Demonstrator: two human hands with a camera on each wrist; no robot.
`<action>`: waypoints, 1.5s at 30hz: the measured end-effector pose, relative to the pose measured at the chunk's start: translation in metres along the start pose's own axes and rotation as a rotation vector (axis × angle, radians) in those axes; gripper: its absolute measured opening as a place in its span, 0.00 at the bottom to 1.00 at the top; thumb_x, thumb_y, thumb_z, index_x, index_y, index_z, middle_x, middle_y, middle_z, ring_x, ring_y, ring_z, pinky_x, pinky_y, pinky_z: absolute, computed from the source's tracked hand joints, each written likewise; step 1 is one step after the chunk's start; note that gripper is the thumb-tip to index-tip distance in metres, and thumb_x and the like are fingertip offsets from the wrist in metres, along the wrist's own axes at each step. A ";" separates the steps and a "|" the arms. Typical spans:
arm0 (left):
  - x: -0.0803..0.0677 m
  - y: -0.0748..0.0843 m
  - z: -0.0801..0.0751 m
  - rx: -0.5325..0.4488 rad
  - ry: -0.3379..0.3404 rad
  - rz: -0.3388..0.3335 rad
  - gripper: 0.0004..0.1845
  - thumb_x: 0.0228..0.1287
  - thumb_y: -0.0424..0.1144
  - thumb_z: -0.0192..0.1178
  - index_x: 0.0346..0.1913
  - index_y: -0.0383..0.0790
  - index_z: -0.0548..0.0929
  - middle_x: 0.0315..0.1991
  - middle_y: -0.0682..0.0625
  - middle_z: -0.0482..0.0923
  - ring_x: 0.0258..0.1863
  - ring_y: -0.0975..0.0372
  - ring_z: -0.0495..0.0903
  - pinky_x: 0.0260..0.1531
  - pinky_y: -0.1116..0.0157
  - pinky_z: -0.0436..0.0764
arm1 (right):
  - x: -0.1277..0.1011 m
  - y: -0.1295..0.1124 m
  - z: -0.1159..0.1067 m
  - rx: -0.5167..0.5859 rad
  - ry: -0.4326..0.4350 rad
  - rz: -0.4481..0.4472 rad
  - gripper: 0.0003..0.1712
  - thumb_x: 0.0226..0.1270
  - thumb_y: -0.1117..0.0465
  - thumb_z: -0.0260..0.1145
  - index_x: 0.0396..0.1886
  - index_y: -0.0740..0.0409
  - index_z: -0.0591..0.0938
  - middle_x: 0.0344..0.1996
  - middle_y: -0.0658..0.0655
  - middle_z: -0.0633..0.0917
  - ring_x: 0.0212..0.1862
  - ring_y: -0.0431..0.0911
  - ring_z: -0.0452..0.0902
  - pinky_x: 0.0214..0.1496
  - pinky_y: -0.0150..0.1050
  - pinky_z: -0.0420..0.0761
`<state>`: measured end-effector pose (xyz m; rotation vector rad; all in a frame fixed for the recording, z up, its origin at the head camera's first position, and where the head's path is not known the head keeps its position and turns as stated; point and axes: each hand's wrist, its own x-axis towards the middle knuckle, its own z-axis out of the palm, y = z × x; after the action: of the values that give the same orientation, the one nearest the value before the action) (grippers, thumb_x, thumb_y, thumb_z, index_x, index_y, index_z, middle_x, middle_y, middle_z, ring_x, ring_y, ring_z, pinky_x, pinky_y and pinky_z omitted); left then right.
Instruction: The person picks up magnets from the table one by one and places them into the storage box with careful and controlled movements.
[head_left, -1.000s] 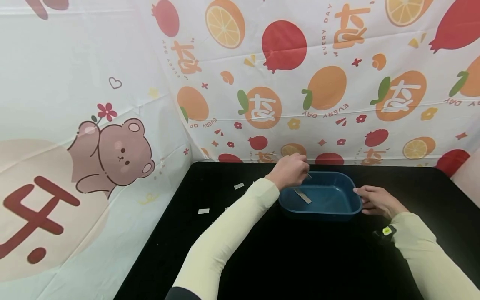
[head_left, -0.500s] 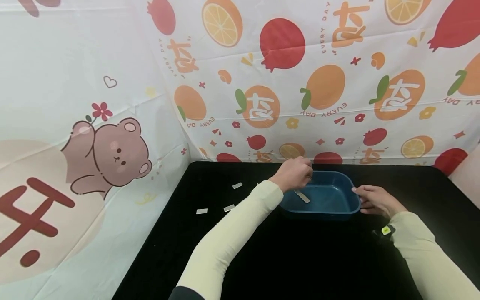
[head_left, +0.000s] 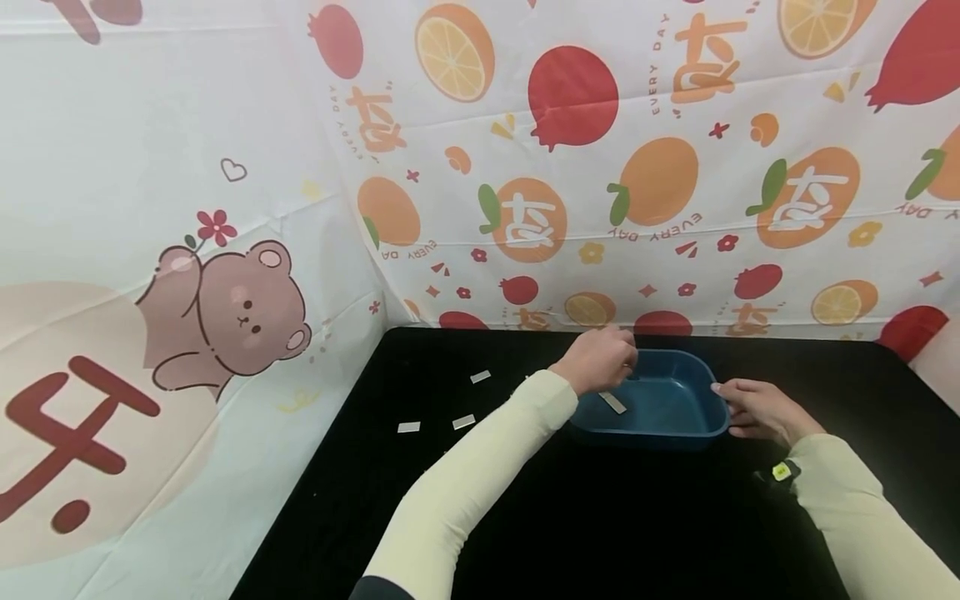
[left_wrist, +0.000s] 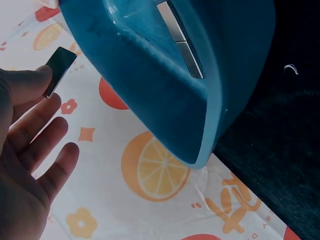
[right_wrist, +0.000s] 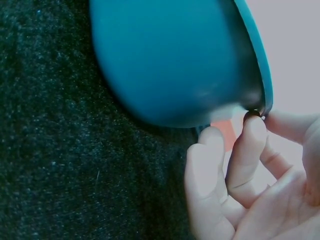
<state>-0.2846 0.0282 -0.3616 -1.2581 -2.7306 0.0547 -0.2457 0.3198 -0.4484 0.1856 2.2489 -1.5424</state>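
Note:
A blue plastic basin [head_left: 678,429] stands on the black table, and a flat grey metal strip [head_left: 612,402] lies in it. My left hand [head_left: 618,360] hovers over the basin's left rim. In the left wrist view it pinches a small grey strip [left_wrist: 60,70] at the fingertips, beside the basin [left_wrist: 165,110], where two strips [left_wrist: 181,45] lie end to end. My right hand [head_left: 726,398] grips the basin's right rim. The right wrist view shows its fingers [right_wrist: 250,135] curled under the rim of the basin [right_wrist: 170,65].
Three more small grey strips lie on the black table [head_left: 600,517] left of the basin: one [head_left: 480,377] farther back, two [head_left: 463,422] [head_left: 408,427] nearer. Printed fruit and bear sheets [head_left: 225,292] wall in the back and left sides.
My left hand has drifted a little to the right over the basin's left rim, still pinching its strip. The right hand has kept its hold on the rim.

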 end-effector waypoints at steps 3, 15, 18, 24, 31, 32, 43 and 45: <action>0.001 0.000 -0.001 -0.001 -0.002 0.003 0.08 0.69 0.44 0.62 0.45 0.52 0.90 0.48 0.57 0.83 0.44 0.65 0.76 0.46 0.71 0.80 | 0.000 -0.001 0.000 -0.002 0.000 0.004 0.22 0.72 0.38 0.56 0.43 0.50 0.81 0.28 0.47 0.80 0.33 0.40 0.83 0.40 0.37 0.87; 0.001 0.007 0.001 0.017 -0.036 0.039 0.10 0.72 0.44 0.58 0.48 0.53 0.89 0.46 0.58 0.82 0.46 0.65 0.76 0.44 0.71 0.80 | 0.000 0.000 0.001 -0.007 -0.001 0.000 0.21 0.73 0.38 0.56 0.42 0.50 0.81 0.27 0.47 0.79 0.32 0.39 0.83 0.40 0.37 0.87; 0.003 0.008 0.001 0.019 -0.038 0.052 0.10 0.72 0.44 0.58 0.48 0.53 0.89 0.46 0.58 0.82 0.45 0.65 0.76 0.44 0.71 0.80 | 0.000 0.000 0.001 -0.005 -0.004 -0.004 0.21 0.73 0.38 0.56 0.42 0.49 0.81 0.27 0.47 0.79 0.32 0.39 0.83 0.40 0.37 0.87; 0.005 0.010 -0.001 0.029 -0.056 0.054 0.10 0.71 0.45 0.59 0.48 0.54 0.89 0.46 0.58 0.82 0.45 0.65 0.75 0.44 0.70 0.80 | 0.001 -0.001 0.001 0.001 -0.006 -0.009 0.21 0.72 0.38 0.57 0.44 0.49 0.81 0.28 0.47 0.80 0.33 0.40 0.83 0.40 0.37 0.87; 0.007 0.013 -0.001 0.015 -0.079 0.059 0.10 0.71 0.44 0.59 0.49 0.54 0.88 0.46 0.58 0.81 0.45 0.65 0.75 0.41 0.71 0.79 | 0.001 -0.001 0.001 -0.004 -0.001 0.003 0.21 0.72 0.37 0.57 0.42 0.48 0.81 0.28 0.47 0.80 0.33 0.40 0.83 0.41 0.37 0.87; 0.007 0.013 -0.001 0.012 -0.083 0.058 0.10 0.71 0.44 0.59 0.49 0.54 0.88 0.46 0.58 0.81 0.45 0.65 0.75 0.42 0.71 0.79 | 0.001 -0.001 0.001 -0.004 0.000 0.005 0.21 0.72 0.37 0.56 0.42 0.48 0.81 0.28 0.47 0.80 0.33 0.40 0.83 0.41 0.37 0.87; 0.012 0.017 0.004 0.025 -0.146 0.098 0.11 0.72 0.44 0.58 0.51 0.55 0.88 0.56 0.57 0.81 0.51 0.64 0.75 0.49 0.70 0.80 | 0.002 -0.003 0.001 -0.001 -0.002 0.015 0.21 0.73 0.38 0.55 0.44 0.49 0.81 0.28 0.47 0.80 0.34 0.40 0.83 0.41 0.38 0.87; 0.013 0.018 0.005 0.024 -0.152 0.101 0.12 0.72 0.44 0.58 0.51 0.55 0.88 0.56 0.57 0.81 0.51 0.64 0.75 0.48 0.70 0.80 | 0.002 -0.002 0.001 -0.001 -0.002 0.016 0.21 0.73 0.38 0.55 0.44 0.49 0.81 0.28 0.47 0.80 0.34 0.40 0.83 0.41 0.38 0.87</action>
<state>-0.2802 0.0495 -0.3671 -1.4405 -2.7796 0.2016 -0.2476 0.3179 -0.4473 0.2008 2.2409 -1.5329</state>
